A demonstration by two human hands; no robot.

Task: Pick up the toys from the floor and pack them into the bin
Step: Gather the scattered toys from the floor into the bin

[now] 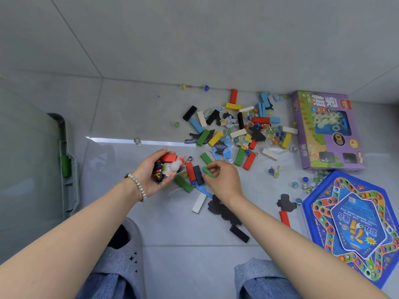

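Right hand (224,180) pinches block (208,172); box (323,130) reads "XIANG"

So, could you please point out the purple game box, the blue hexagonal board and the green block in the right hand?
purple game box (311,145): head view, middle of its lid.
blue hexagonal board (354,221): head view, its printed centre.
green block (209,173): head view, its exposed middle.

Scattered flat on the floor (151,223), right of the translucent bin (69,190), lie coloured blocks (203,137), marbles (206,88) and puzzle pieces (286,202).
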